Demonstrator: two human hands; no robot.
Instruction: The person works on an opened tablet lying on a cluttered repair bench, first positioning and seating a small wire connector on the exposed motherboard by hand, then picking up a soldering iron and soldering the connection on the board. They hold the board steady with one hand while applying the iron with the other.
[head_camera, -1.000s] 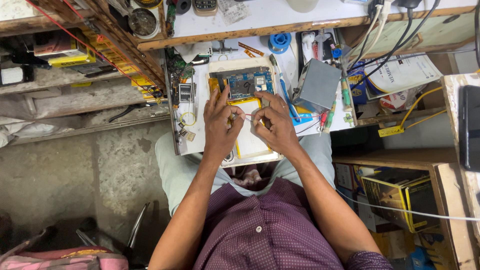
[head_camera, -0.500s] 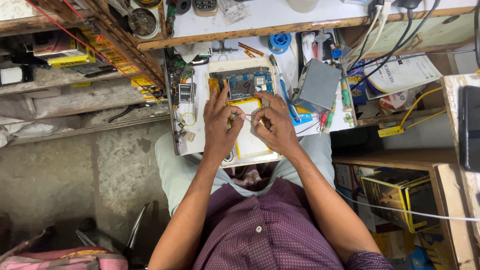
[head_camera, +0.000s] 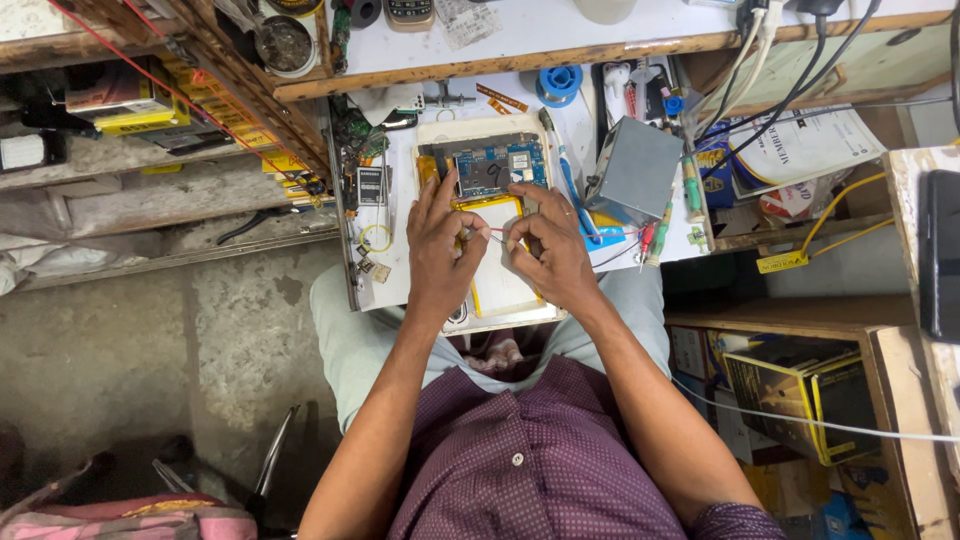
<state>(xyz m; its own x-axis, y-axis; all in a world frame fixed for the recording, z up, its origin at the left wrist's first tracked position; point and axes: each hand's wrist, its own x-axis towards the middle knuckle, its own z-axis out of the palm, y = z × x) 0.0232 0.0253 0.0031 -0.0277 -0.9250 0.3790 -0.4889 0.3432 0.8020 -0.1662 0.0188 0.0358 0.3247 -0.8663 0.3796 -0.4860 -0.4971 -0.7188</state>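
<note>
- nearest to me is my purple dotted shirt (head_camera: 540, 470), with my forearms running out over my lap.
- my left hand (head_camera: 440, 250) lies on the opened tablet (head_camera: 490, 230), fingers together and pointing forward, thumb and forefinger pinching a thin red wire (head_camera: 497, 231).
- my right hand (head_camera: 552, 250) sits just beside it, fingertips pressed together on the other end of the same wire; both hands hide most of the tablet's yellow-taped battery (head_camera: 500, 270).
- beyond my knuckles the blue circuit board (head_camera: 490, 170) shows in the tablet's upper part.
- to the right, a grey metal box (head_camera: 635, 180) stands tilted on the small white worktop (head_camera: 400, 270), with screwdrivers (head_camera: 655, 235) near it.
- farther off, a blue solder spool (head_camera: 560, 82) lies near the worktop's far edge, and black cables (head_camera: 780, 70) hang down from the shelf.
- compared with a second ago, both hands keep the same place and pinch; nothing around them has moved.
</note>
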